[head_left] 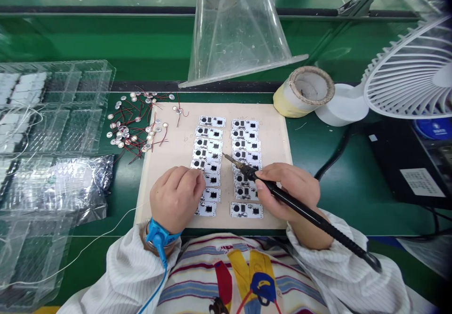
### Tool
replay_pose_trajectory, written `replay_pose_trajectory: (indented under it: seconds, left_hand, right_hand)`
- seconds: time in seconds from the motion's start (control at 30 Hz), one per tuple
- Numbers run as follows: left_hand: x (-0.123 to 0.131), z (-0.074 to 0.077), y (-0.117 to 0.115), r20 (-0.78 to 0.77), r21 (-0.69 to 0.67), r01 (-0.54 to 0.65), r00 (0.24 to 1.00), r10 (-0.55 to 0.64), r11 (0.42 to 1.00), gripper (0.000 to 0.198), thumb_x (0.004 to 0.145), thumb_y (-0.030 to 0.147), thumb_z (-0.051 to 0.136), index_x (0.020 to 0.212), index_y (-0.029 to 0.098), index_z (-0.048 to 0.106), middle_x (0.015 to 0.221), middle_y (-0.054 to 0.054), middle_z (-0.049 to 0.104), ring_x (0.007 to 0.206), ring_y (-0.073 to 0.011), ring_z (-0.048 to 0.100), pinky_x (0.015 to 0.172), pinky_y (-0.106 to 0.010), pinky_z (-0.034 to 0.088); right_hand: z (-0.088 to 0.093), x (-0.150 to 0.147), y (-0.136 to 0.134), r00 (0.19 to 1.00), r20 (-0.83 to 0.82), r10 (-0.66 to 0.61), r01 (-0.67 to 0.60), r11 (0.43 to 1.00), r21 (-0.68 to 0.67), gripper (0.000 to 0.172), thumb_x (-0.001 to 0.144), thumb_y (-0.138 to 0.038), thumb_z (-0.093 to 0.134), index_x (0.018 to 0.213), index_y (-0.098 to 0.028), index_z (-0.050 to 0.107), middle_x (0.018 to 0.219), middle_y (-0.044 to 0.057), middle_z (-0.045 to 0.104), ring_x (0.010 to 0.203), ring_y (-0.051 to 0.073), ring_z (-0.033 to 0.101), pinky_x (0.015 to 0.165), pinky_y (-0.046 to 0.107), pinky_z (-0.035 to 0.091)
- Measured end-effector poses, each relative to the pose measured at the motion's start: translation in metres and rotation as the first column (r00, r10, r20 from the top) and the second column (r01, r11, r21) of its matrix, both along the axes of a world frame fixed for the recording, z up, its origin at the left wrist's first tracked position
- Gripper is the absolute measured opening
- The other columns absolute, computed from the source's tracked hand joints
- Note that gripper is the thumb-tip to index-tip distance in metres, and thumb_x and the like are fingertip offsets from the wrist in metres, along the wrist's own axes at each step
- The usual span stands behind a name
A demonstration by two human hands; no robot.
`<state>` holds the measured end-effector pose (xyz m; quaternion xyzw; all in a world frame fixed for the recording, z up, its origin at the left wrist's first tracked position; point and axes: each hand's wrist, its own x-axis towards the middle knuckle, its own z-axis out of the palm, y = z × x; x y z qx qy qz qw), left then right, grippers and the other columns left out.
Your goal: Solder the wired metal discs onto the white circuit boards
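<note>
A black pen-shaped soldering iron [300, 207] is gripped firmly between the thumb and fingers of the right hand [294, 189], its metal tip directed at the gap between two columns of white rectangular circuit boards [208, 144], near the left column. The left hand [178, 194] is curled over that column's lower boards; whether anything is pinched in it cannot be told. The boards are laid on a cream rectangular sheet [277, 140], flanked at upper left by silvery discs with red wires [125, 132].
</note>
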<state>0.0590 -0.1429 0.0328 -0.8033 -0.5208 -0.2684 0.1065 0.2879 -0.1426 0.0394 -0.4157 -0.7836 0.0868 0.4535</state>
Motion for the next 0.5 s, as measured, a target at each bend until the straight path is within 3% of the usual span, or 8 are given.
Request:
replay_pose_trajectory:
  seconds: [0.5]
  left_hand:
    - [-0.0006, -0.0029, -0.0004, -0.027, -0.02, 0.01, 1.0, -0.011, 1.0, 0.01, 0.079, 0.013, 0.064, 0.07, 0.017, 0.064, 0.062, -0.001, 0.063, 0.06, -0.0172, 0.057, 0.06, -0.03, 0.045]
  right_hand:
    - [-0.0045, 0.0007, 0.0011, 0.998, 0.02, 0.051, -0.051, 0.999, 0.017, 0.02, 0.074, -0.007, 0.065, 0.089, -0.019, 0.058, 0.07, 0.005, 0.068, 0.062, 0.017, 0.066, 0.056, 0.029, 0.058]
